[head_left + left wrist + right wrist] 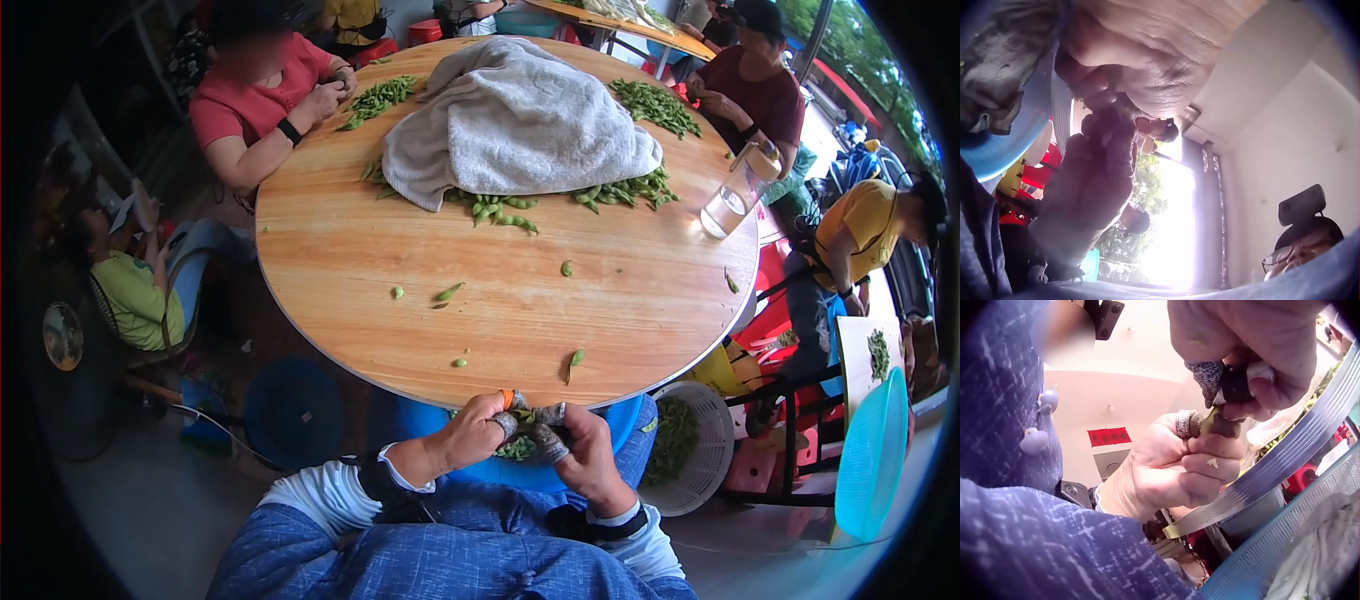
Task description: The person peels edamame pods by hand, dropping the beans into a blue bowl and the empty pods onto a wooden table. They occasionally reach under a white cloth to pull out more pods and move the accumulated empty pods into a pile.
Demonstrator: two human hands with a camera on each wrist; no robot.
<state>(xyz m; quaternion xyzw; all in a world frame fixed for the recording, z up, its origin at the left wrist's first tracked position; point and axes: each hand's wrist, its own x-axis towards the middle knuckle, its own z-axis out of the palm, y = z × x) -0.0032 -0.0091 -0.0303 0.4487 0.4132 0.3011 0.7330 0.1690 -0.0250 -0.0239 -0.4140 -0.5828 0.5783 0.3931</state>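
Note:
Just off the table's near edge, the left hand (462, 437) and right hand (590, 458) meet at the fingertips, which have knitted or taped covers. Between them is a green pod (1209, 420), pinched by the left hand (1175, 465) below and the right hand (1254, 344) above in the right wrist view. The fingers hide most of it. In the left wrist view the left hand (1154, 56) fills the top, the right hand (1085, 194) lies below, and the pod cannot be made out. A blue basin (625, 420) is beneath the hands.
A grey towel (520, 125) covers a heap of pods on the round table (350, 260). Loose pods (448, 293) and beans lie nearer. A bottle (728, 205) stands at the right edge. A white basket (712, 450) with pods is below right. Several people sit around.

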